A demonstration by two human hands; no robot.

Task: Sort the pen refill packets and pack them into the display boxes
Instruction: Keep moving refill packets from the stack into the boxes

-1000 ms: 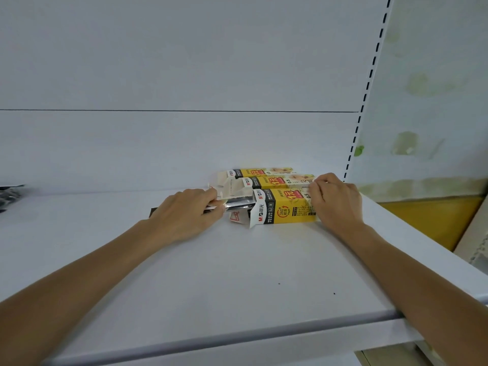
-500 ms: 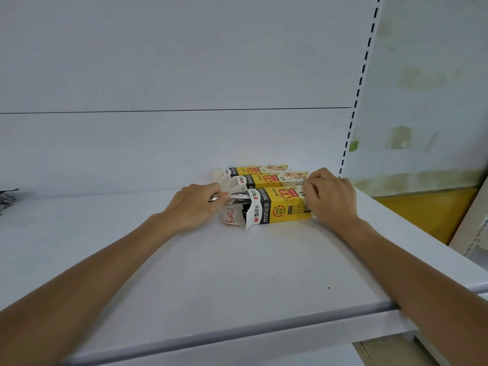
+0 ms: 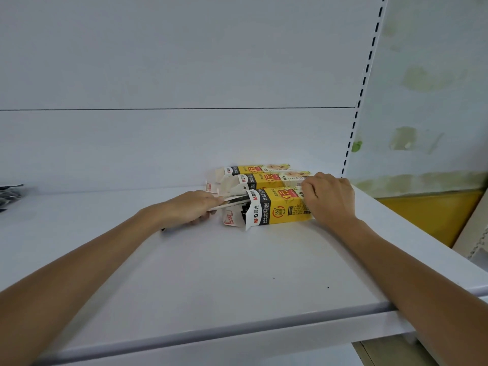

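A thin refill packet [image 3: 232,201] pokes into the open end of the front yellow box [image 3: 280,210], which lies between the hands. The left hand [image 3: 190,208] pinches the packet with bent fingers. The right hand [image 3: 330,200] curls over the box's other end. The middle yellow box [image 3: 266,178] and the back yellow box [image 3: 253,169] lie just behind it on the white shelf [image 3: 211,273].
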